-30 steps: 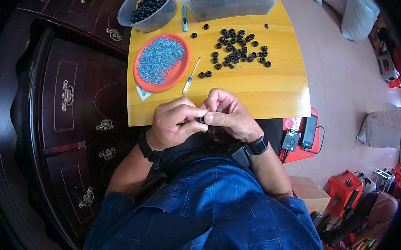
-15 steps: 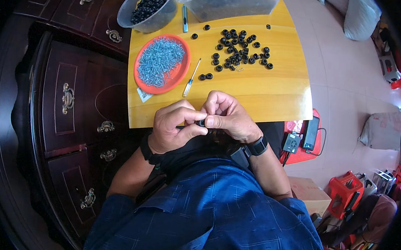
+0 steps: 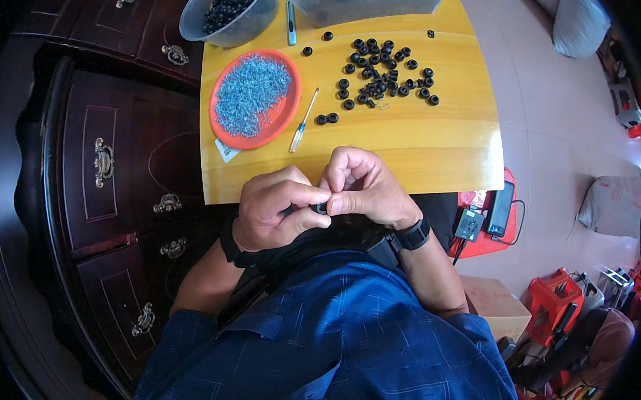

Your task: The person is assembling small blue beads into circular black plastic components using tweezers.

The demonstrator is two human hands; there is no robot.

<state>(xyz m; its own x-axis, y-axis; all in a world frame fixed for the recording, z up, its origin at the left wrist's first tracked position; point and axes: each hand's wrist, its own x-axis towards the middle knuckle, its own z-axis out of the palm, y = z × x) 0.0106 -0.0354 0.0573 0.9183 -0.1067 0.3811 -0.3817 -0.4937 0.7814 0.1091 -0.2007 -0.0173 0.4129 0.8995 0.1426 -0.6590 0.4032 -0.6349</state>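
**Both hands pinch one small black ring at the table's near edge**

The fingertips of the left hand and the right hand meet on a small black rubber ring, thumb and forefinger of each hand clamped on it from either side. The ring sits between the two hands, just below the near edge of the yellow wooden table and above the person's lap; whether anything is being pushed into it is hidden by the fingers.

Compared with a second ago, the hands have barely shifted: they have dropped slightly toward the body and the pinch has stayed closed on the same spot. The work in hand reads as fine fitting on this one piece, still under way rather than finished, since neither hand has let go or reached out.

Further out on the table lie a small screwdriver with a blue handle, untouched, and an orange plate heaped with small silvery metal parts. Beyond them a loose scatter of black rings is spread over the tabletop, and at the far edge stand a clear bowl full of more black rings and a clear plastic tub. A dark wooden cabinet with brass handles stands to the left
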